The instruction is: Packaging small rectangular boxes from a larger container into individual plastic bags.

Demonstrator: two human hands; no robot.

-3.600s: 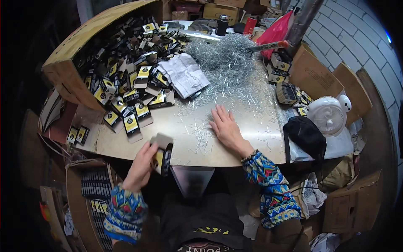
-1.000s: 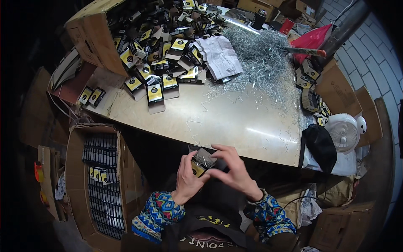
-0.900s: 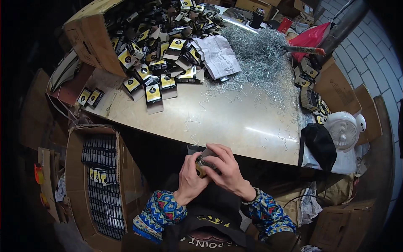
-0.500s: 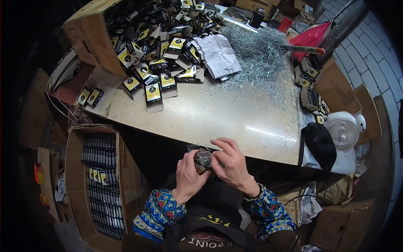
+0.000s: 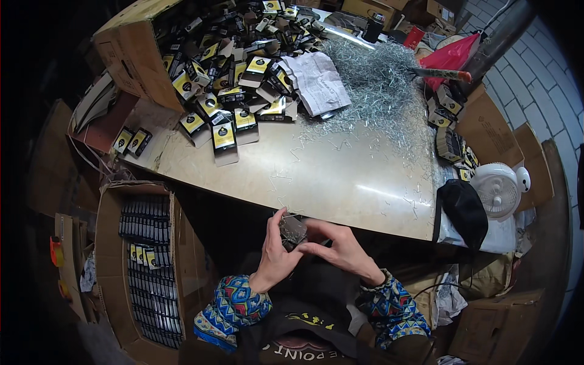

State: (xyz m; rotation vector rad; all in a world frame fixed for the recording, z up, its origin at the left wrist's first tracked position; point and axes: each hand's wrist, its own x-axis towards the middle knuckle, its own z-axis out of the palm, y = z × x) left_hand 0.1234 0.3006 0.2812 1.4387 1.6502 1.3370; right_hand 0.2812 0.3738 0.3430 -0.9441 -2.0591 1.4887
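Observation:
Between both hands, just off the table's near edge, is a small open carton (image 5: 294,229) with grey-brown inner faces. Thin bent wire pieces show at its mouth. My left hand (image 5: 275,254) grips its left side, with the thumb and fingers around it. On the other side, my right hand (image 5: 338,246) is curled against the carton, fingers and thumb pressing its right and near faces. A big tangled heap of silvery bent wires (image 5: 383,82) lies on the table (image 5: 365,176) beyond, with stray pieces scattered toward me.
Many black-and-yellow cartons (image 5: 223,135) are piled at the table's far left beside a big cardboard box (image 5: 134,64). Papers (image 5: 316,85) lie by the wires. A carton of packed boxes (image 5: 109,267) stands at lower left. At right are a white fan (image 5: 500,190) and black pouch (image 5: 462,210).
My right hand has come down from above the small carton's mouth and closed against its right side. The left index finger now extends up along the carton.

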